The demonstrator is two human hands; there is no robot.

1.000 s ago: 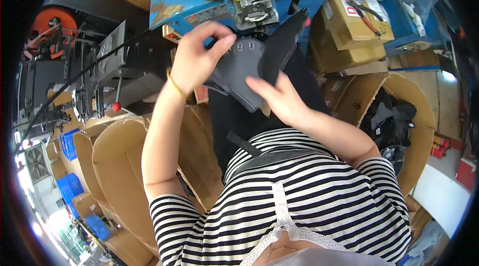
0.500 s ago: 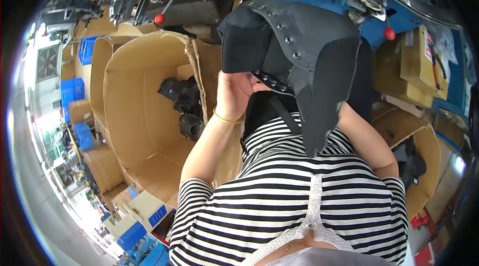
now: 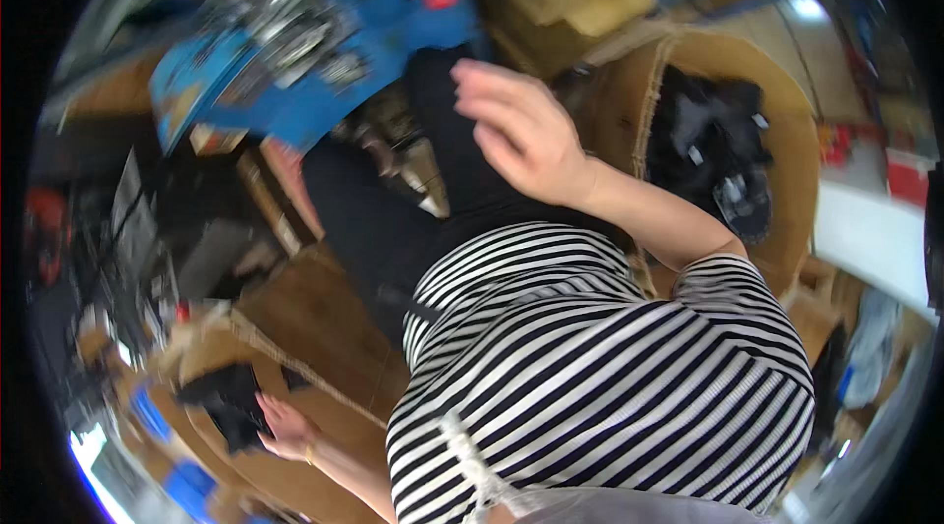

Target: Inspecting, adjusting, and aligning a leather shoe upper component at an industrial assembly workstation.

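A black piece of soft material [image 3: 228,404] is held by the left hand [image 3: 285,429], low down on the left side. The fingers are closed on its edge. The piece is being held inside a big brown cardboard box [image 3: 295,327], close to the box wall.

The right hand [image 3: 521,131] is raised up high in the middle. Its fingers are loosely spread and a little bent, and nothing is held in it. A dark apron [image 3: 433,200] is seen right under it.

A blue machine [image 3: 324,32] with shiny metal parts is seen above, to the left of the right hand. It is blurred. A second brown box [image 3: 801,160] is seen on the right side, and a pile of black pieces [image 3: 718,150] is kept in it. A striped black and white shirt [image 3: 610,367] is worn by the person.
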